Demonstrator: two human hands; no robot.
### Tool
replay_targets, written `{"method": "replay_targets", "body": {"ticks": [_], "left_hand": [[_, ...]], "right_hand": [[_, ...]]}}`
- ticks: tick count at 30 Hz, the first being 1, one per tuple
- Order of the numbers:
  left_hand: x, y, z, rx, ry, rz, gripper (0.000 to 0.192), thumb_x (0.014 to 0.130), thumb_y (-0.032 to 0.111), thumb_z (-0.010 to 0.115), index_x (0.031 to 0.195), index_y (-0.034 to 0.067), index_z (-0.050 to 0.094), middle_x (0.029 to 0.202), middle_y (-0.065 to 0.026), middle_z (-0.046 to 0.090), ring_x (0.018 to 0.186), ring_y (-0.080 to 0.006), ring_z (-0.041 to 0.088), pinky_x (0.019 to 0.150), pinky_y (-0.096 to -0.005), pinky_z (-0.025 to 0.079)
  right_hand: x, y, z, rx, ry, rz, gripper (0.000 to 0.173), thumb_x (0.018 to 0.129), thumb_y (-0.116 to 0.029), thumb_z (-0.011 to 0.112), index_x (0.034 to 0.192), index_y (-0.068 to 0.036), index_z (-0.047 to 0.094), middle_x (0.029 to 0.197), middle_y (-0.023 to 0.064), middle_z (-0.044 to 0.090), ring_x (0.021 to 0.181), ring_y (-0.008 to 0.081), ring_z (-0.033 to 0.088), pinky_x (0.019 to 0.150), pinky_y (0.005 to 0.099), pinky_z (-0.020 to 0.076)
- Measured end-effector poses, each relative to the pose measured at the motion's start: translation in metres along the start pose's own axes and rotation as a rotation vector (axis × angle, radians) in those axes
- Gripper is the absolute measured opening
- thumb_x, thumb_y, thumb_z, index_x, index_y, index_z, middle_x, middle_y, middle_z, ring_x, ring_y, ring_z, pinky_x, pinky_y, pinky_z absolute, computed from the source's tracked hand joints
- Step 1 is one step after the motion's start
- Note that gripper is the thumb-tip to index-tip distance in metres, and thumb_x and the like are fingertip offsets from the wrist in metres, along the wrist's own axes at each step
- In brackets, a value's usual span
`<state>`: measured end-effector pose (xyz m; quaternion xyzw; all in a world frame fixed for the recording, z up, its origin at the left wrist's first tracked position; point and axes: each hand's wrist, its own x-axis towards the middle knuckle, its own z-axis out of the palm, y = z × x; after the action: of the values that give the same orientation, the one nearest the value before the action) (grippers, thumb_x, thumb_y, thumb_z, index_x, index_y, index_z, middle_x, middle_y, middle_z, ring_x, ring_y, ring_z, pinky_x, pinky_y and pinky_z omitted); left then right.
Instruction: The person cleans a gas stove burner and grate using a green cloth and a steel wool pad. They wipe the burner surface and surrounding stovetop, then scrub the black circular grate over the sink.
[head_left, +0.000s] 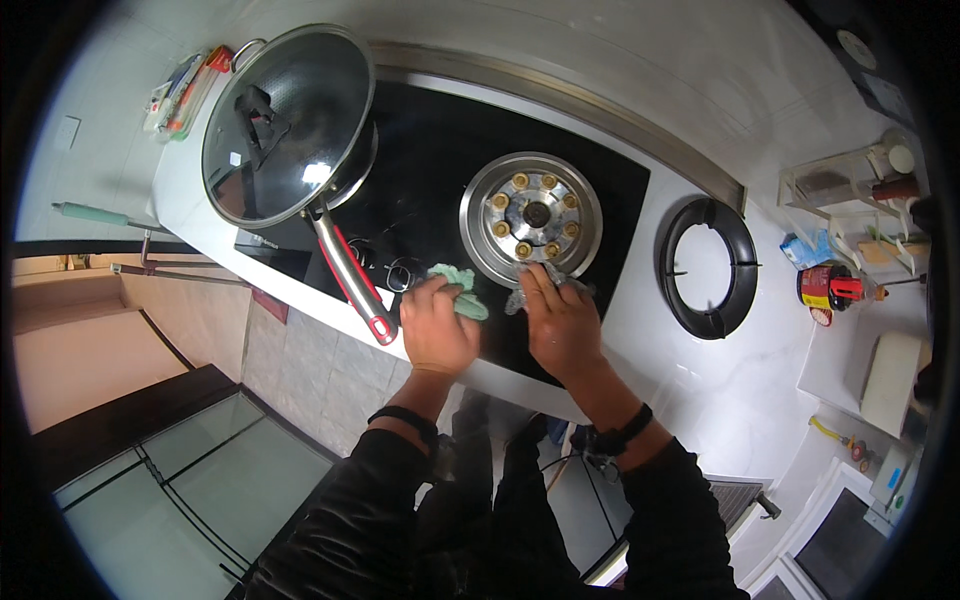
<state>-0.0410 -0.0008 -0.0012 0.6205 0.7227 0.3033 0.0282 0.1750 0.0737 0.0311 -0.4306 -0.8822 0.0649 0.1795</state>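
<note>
My left hand (439, 330) grips a green cloth (469, 296) at the front of the black glass gas hob (427, 142), beside a control knob (401, 274). My right hand (562, 322) holds a grey mesh scouring pad (517, 301) against the near rim of the round metal gas burner (531, 217). Brass-coloured nozzles ring the burner's middle. Part of the pad is hidden under my fingers. The black pan support ring (670, 270) lies off the hob, on the white countertop (637, 352) to the right.
A wok with a glass lid (300, 142) stands on the left burner, its red and steel handle (352, 277) reaching past the front edge near my left hand. Bottles and a dark-lidded jar (819, 286) stand at the right by a white rack (840, 180). Packets (184, 94) lean at the back left.
</note>
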Motion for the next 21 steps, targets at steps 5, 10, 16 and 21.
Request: {"method": "replay_targets", "body": {"ticks": [5,10,16,21], "left_hand": [[-0.002,-0.001,0.003,-0.003,0.023,0.025,0.04,0.081,0.005,0.069,0.121,0.006,0.07,0.139,-0.0184,0.066,0.123,-0.0473,0.062,0.11,-0.0588,0.048],[-0.002,-0.001,0.005,0.002,0.009,0.0,0.04,0.081,0.005,0.07,0.121,0.006,0.07,0.138,-0.0181,0.066,0.124,-0.0478,0.062,0.112,-0.0588,0.048],[-0.002,-0.002,0.005,0.016,0.01,0.013,0.041,0.08,0.004,0.069,0.121,0.006,0.07,0.138,-0.0181,0.066,0.125,-0.047,0.061,0.113,-0.0585,0.047],[-0.003,-0.005,0.005,0.013,-0.005,0.028,0.041,0.085,0.01,0.068,0.126,0.004,0.068,0.137,-0.0237,0.064,0.124,-0.0496,0.06,0.112,-0.0601,0.047]], "right_hand": [[-0.01,0.026,0.004,-0.048,-0.05,0.106,0.041,0.102,-0.012,0.073,0.142,-0.009,0.076,0.149,0.0083,0.078,0.106,0.0343,0.073,0.092,0.0495,0.0605],[-0.011,0.036,0.006,0.019,0.12,0.218,0.036,0.103,-0.012,0.073,0.138,-0.008,0.077,0.141,0.0073,0.081,0.123,0.0323,0.068,0.105,0.0513,0.054],[-0.004,0.0,0.032,0.08,0.205,0.48,0.029,0.101,-0.018,0.082,0.131,-0.019,0.081,0.131,0.0023,0.066,0.13,0.0349,0.057,0.113,0.0599,0.0397],[0.0,0.003,0.046,0.154,0.325,0.435,0.023,0.102,-0.017,0.08,0.125,-0.018,0.082,0.13,0.0039,0.065,0.128,0.0364,0.056,0.111,0.0598,0.0413]]}}
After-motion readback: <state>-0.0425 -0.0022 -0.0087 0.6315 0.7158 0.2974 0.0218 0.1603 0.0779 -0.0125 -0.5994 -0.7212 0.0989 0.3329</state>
